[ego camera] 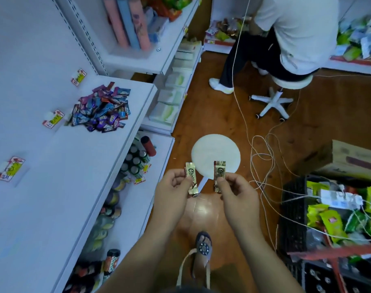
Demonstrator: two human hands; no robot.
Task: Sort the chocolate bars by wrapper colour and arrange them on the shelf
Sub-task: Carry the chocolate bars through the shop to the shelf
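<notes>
Left hand (176, 187) pinches a gold bar (192, 179); right hand (235, 191) pinches a brown bar (219, 173), centre frame. Recommend separate groups on the shelf (74, 166), clear of the heap (102, 108) upper left.

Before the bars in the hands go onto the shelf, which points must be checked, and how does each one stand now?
1. Left hand has a firm hold on the gold bar: ok, fingers pinch it.
2. Right hand has a firm hold on the brown bar: ok, fingers pinch it.
3. The two wrapper colours differ, so they need separate groups: ok, one pale gold, one darker brown.
4. Free space on the white shelf in front of the mixed pile: ok, bare surface shows.
5. Colour groups already started on the shelf: not ok, the pile is unsorted.
6. Which price tag belongs to these bars: cannot tell, print too small.
</notes>
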